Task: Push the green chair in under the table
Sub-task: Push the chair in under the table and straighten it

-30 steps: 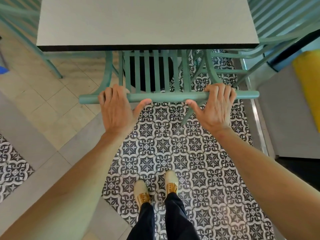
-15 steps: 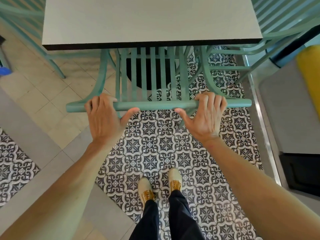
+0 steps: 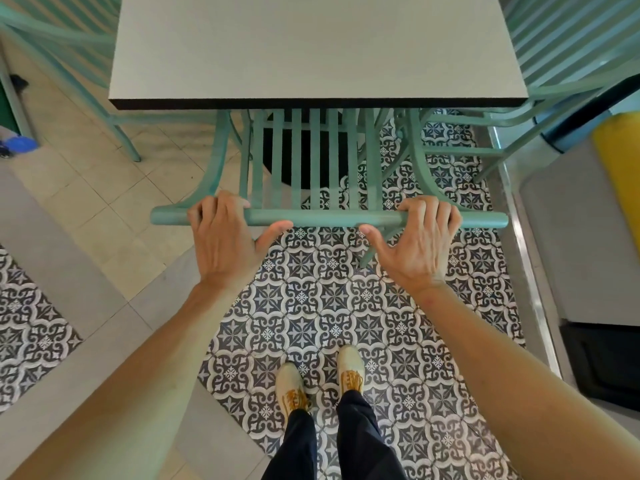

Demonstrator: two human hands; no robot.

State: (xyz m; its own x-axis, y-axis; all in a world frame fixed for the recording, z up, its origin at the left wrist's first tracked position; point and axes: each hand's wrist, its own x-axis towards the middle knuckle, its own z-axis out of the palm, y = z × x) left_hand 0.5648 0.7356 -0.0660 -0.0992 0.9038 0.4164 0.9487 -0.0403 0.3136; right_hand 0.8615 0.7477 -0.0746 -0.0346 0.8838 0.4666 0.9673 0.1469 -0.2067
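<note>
The green chair [image 3: 325, 217] stands right in front of me, its round top rail running left to right and its slatted back reaching down toward the table. My left hand [image 3: 223, 239] grips the left part of the rail, fingers curled over it and thumb below. My right hand [image 3: 420, 242] grips the right part the same way. The grey table [image 3: 318, 46] with a dark front edge covers the chair's seat, which is hidden beneath it. Only the backrest and rear legs show.
More green chairs stand at the far left [image 3: 69, 53] and far right [image 3: 568, 53] of the table. A grey counter with a yellow object [image 3: 620, 174] lies to the right, behind a metal floor strip [image 3: 530, 271]. My feet [image 3: 322, 382] stand on patterned tiles.
Both hands have stayed on the rail. The rail now sits lower in view and farther from the table's edge than a second ago, and the table shifted rightward in the frame.
</note>
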